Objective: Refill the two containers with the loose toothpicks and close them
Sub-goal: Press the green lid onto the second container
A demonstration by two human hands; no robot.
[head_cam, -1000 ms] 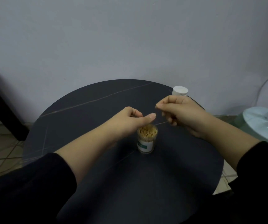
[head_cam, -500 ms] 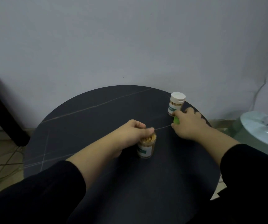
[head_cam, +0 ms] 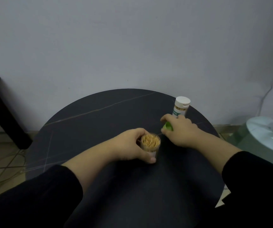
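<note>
An open clear container (head_cam: 150,143) packed with toothpicks stands mid-table, and my left hand (head_cam: 129,148) grips its side with thumb and fingers curled round it. To its right, my right hand (head_cam: 180,129) holds a green lid (head_cam: 168,126) just above the dark round table (head_cam: 86,122). Behind that hand stands a second container (head_cam: 180,106), full of toothpicks and closed with a white cap. No loose toothpicks show on the tabletop.
A white round fan base (head_cam: 267,134) sits on the floor at the right. A black furniture leg (head_cam: 4,112) stands at the left by the wall. Cables lie on the tiled floor at lower left.
My left hand dropped from above the open container to grip its side. My right hand moved right, down to the table, and took hold of the green lid.
</note>
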